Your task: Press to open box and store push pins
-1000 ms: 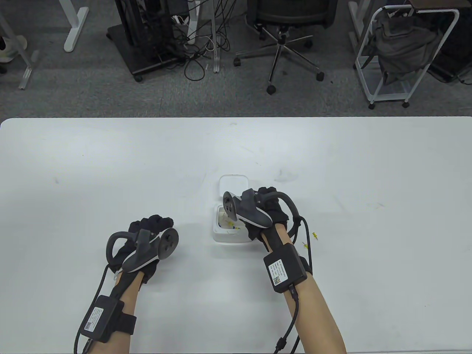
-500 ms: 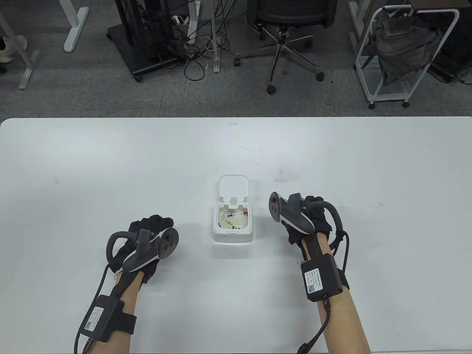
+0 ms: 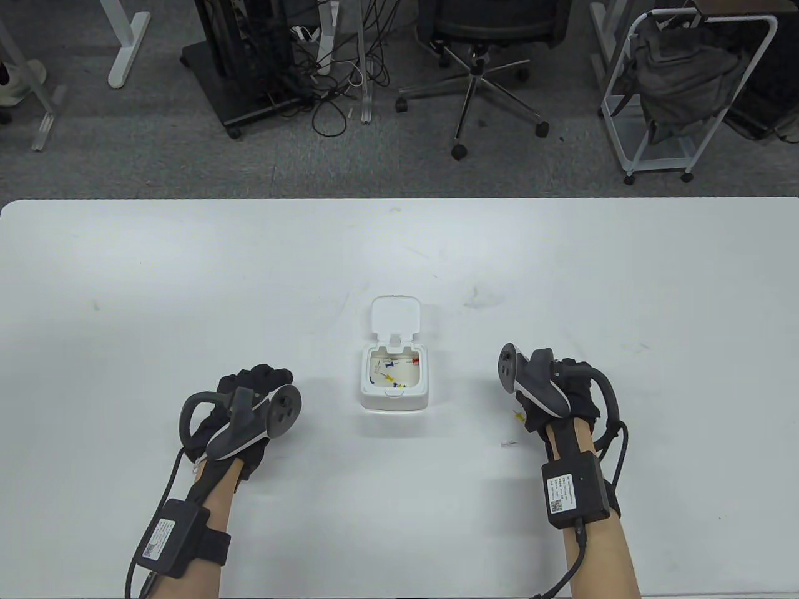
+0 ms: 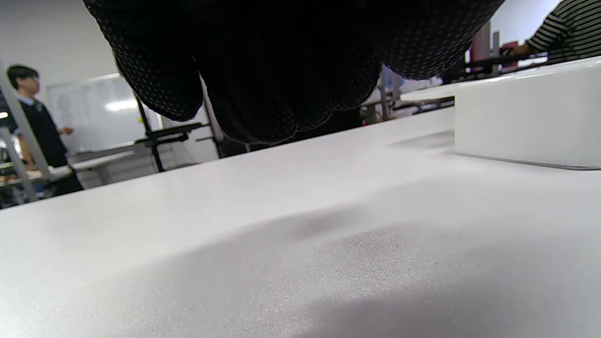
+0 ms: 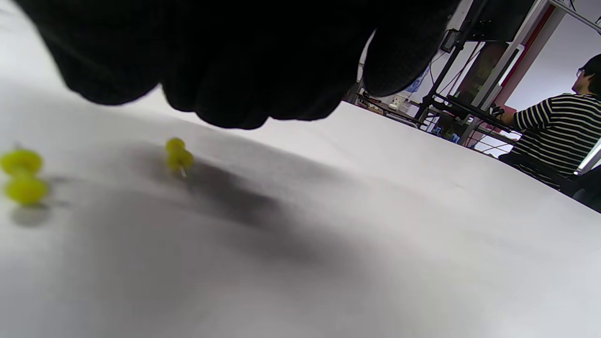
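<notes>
The small white box [image 3: 394, 399] stands open mid-table, its lid [image 3: 395, 317] tipped back on the far side. Blue, yellow and red push pins [image 3: 392, 369] lie inside it. My right hand [image 3: 571, 377] hovers to the right of the box, above loose yellow pins. One yellow pin [image 3: 517, 415] peeks out at its left edge. In the right wrist view two yellow pins [image 5: 178, 157] [image 5: 21, 176] lie on the table under my fingers [image 5: 244, 80], which hold nothing. My left hand [image 3: 259, 380] rests idle left of the box, fingers [image 4: 263, 84] loosely curled and empty. The box's side [image 4: 526, 122] shows at the right.
A tiny pale object [image 3: 508, 444] lies on the white table [image 3: 187, 281] near my right wrist. An office chair [image 3: 480, 56], a cart [image 3: 680, 93] and cables stand on the floor beyond the far edge. People are in the background [image 5: 558, 126].
My right hand has left the box and moved right and toward me, over the loose yellow pins; the box interior is now uncovered. The left hand has not moved.
</notes>
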A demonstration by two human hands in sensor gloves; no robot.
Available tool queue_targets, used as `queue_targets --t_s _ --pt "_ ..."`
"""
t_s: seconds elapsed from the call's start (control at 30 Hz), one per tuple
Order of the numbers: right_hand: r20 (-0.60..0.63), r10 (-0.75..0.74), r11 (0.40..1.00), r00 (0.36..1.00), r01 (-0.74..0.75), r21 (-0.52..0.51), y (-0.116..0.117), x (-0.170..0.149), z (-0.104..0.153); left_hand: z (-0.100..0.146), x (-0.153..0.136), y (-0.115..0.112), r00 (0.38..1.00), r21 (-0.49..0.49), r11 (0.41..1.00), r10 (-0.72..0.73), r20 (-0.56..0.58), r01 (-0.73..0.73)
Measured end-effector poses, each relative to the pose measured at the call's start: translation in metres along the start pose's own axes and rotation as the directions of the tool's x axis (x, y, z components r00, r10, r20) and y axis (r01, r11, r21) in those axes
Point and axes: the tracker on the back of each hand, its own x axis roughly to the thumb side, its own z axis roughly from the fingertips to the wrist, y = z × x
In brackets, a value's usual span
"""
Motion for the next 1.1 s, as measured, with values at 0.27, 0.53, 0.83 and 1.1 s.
queue_targets --t_s 0.27,0.53,0.83,1.1 --pt "-0.022 0.011 1.000 1.000 -0.011 0.015 0.015 -0.002 -0.002 -0.001 -0.001 0.000 1.000 -0.003 1.000 -0.001 -0.002 0.001" --pt "-0.017 0.027 0.999 0.999 -0.028 -0.017 0.021 0.004 -0.007 -0.001 -0.001 0.000 1.000 -0.009 1.000 -0.006 -0.008 0.006" --pt "-0.010 0.045 0.999 0.999 -0.045 -0.011 0.025 0.007 -0.012 -0.002 -0.003 0.000 1.000 -0.006 1.000 -0.008 -0.015 0.008" --pt "-0.007 0.034 0.999 0.999 -0.034 0.004 0.029 0.006 -0.015 -0.001 -0.002 0.001 1.000 -0.003 1.000 -0.008 -0.011 0.008"
